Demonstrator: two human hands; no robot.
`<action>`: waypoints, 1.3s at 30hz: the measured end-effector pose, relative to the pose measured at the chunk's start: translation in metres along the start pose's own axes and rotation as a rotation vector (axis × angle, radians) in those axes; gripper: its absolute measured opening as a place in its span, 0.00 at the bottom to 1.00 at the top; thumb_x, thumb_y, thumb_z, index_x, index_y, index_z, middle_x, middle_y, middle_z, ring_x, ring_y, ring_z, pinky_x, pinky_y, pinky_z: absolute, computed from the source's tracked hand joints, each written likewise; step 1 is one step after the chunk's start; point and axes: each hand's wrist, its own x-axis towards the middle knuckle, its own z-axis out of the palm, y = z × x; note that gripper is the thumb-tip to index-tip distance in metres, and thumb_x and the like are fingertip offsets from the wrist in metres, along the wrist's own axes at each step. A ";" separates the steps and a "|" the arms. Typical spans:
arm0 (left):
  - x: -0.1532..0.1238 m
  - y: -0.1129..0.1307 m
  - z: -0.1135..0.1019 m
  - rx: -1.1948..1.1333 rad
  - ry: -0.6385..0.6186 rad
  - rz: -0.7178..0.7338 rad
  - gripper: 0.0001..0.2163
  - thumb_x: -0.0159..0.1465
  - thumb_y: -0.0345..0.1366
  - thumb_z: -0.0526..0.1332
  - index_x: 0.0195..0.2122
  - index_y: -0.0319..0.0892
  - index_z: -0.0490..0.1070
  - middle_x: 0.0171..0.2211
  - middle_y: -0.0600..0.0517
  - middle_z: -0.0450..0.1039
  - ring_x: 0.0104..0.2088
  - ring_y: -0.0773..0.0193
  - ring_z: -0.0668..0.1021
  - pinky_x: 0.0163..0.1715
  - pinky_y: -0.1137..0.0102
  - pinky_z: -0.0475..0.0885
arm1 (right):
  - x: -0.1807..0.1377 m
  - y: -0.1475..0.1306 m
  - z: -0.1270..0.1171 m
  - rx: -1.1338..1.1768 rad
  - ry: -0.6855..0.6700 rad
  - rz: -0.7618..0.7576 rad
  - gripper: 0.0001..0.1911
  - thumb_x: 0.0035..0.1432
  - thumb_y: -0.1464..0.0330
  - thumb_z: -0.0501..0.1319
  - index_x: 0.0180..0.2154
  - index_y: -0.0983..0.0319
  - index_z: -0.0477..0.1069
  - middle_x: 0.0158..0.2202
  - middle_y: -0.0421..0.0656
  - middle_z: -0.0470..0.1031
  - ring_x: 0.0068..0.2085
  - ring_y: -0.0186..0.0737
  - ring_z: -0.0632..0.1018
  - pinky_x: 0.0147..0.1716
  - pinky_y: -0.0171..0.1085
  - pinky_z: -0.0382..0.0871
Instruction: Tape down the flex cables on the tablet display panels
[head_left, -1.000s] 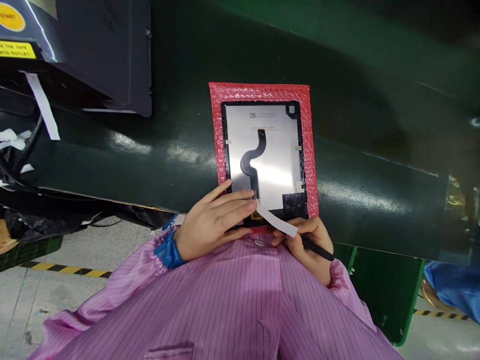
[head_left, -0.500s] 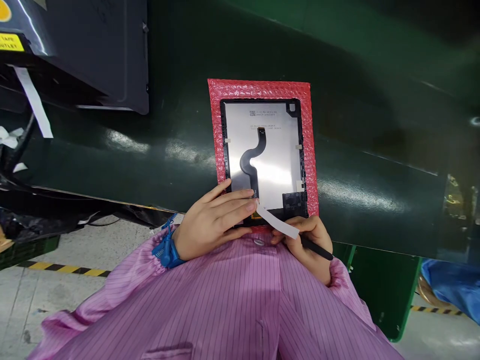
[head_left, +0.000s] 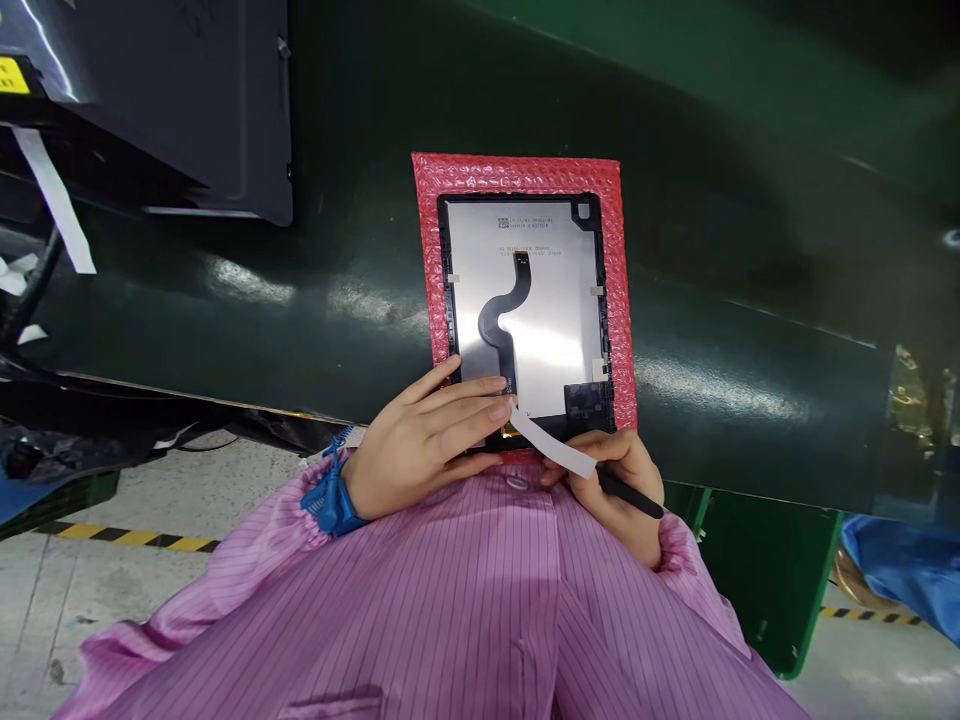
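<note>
A tablet display panel (head_left: 547, 330) lies back side up on a pink bubble-wrap sheet (head_left: 615, 290) on the dark green table (head_left: 750, 330). A black flex cable (head_left: 504, 310) curves down its silver back. My left hand (head_left: 427, 440) rests on the panel's near left corner, fingers stretched flat and pressing by the cable's lower end. My right hand (head_left: 615, 480) is closed at the near right corner. It grips a thin black tool (head_left: 630, 495) and pinches a white strip (head_left: 551, 442) that runs up to the cable's connector.
A dark machine housing (head_left: 202, 110) with yellow labels stands at the back left, with cables and white tape beside it. The table's near edge runs just past my hands. Below are the floor with yellow-black tape (head_left: 127, 540) and a blue bag (head_left: 907, 570) at right.
Nothing has moved apart from a slight shift of the view; both hands stay where they were on the panel.
</note>
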 end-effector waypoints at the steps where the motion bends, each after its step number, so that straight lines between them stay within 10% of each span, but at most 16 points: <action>1: 0.000 0.000 0.000 -0.004 0.002 -0.003 0.46 0.70 0.39 0.67 0.76 0.49 0.32 0.56 0.44 0.80 0.61 0.53 0.79 0.66 0.47 0.68 | 0.000 0.001 -0.001 -0.003 0.001 -0.003 0.10 0.68 0.63 0.66 0.36 0.55 0.66 0.32 0.38 0.82 0.29 0.38 0.84 0.28 0.37 0.78; 11: -0.002 -0.002 -0.006 -0.094 -0.063 0.017 0.28 0.70 0.31 0.66 0.68 0.51 0.59 0.53 0.53 0.82 0.67 0.55 0.71 0.72 0.46 0.57 | 0.005 0.004 -0.019 -0.256 -0.005 -0.232 0.05 0.66 0.72 0.65 0.39 0.55 0.71 0.31 0.38 0.82 0.31 0.39 0.85 0.29 0.36 0.79; 16: 0.010 0.008 -0.019 -0.400 0.062 -0.137 0.21 0.71 0.34 0.62 0.65 0.46 0.65 0.49 0.47 0.76 0.56 0.54 0.74 0.61 0.55 0.70 | 0.016 -0.017 -0.020 -0.094 0.086 -0.381 0.08 0.74 0.62 0.58 0.50 0.54 0.73 0.42 0.44 0.85 0.35 0.42 0.86 0.24 0.38 0.77; 21: 0.029 0.016 -0.023 -0.582 0.035 -0.113 0.19 0.69 0.26 0.58 0.60 0.46 0.70 0.45 0.48 0.70 0.47 0.60 0.73 0.50 0.63 0.73 | 0.049 -0.058 -0.007 -0.033 -0.189 -0.347 0.17 0.57 0.75 0.74 0.41 0.55 0.70 0.48 0.40 0.84 0.47 0.43 0.85 0.47 0.44 0.82; 24: 0.031 0.017 -0.020 -0.625 0.067 -0.117 0.21 0.70 0.27 0.58 0.63 0.47 0.67 0.46 0.48 0.69 0.46 0.59 0.73 0.48 0.63 0.73 | 0.071 -0.076 -0.001 -0.014 -0.266 -0.343 0.18 0.57 0.76 0.74 0.33 0.56 0.65 0.37 0.37 0.85 0.40 0.41 0.86 0.41 0.40 0.82; 28: 0.023 0.016 -0.022 -0.439 0.151 -0.253 0.26 0.71 0.26 0.56 0.69 0.48 0.61 0.46 0.49 0.71 0.47 0.59 0.74 0.51 0.61 0.72 | 0.099 -0.084 0.002 -0.021 -0.104 -0.288 0.24 0.56 0.71 0.76 0.30 0.55 0.59 0.30 0.35 0.82 0.35 0.42 0.86 0.34 0.39 0.81; 39: 0.003 -0.003 -0.028 0.004 0.222 -0.312 0.20 0.70 0.23 0.55 0.59 0.48 0.70 0.47 0.49 0.72 0.49 0.56 0.73 0.52 0.57 0.70 | 0.133 -0.047 0.025 -0.211 -0.459 -0.001 0.23 0.59 0.58 0.72 0.31 0.56 0.57 0.32 0.38 0.77 0.44 0.46 0.85 0.41 0.43 0.75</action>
